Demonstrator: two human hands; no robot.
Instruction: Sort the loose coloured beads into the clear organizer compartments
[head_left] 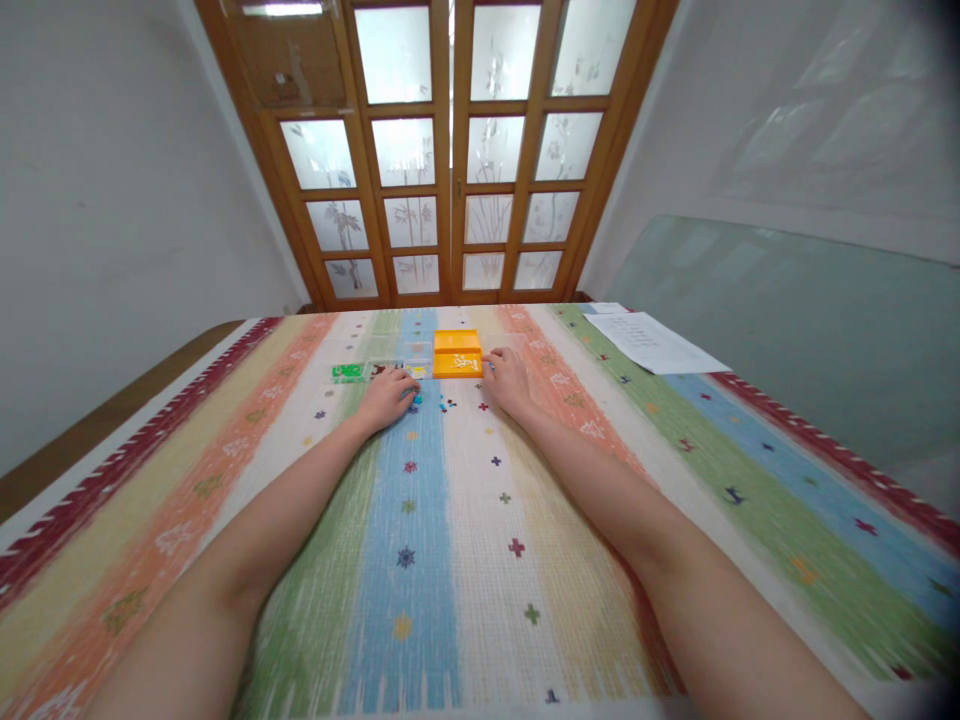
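Note:
My left hand (386, 398) rests on the tablecloth with its fingers curled together. A small blue piece (418, 399) is at its fingertips. My right hand (508, 381) is at the right edge of an open orange box (436, 366), its index finger and thumb drawn together. What they hold, if anything, is too small to name. White bits (463, 361) lie in the box's near half. Beside the left hand are clear boxes with green pieces (347, 372), dark brown pieces (381, 369) and yellow pieces (418, 370). Several tiny blue and dark pieces (447, 405) lie between the hands.
A striped, patterned cloth (405, 600) covers the table. Printed paper sheets (652, 342) lie at the back right. Wooden doors with frosted panes (409, 150) stand beyond the far edge, and a pale green glass-like panel (787, 330) is on the right.

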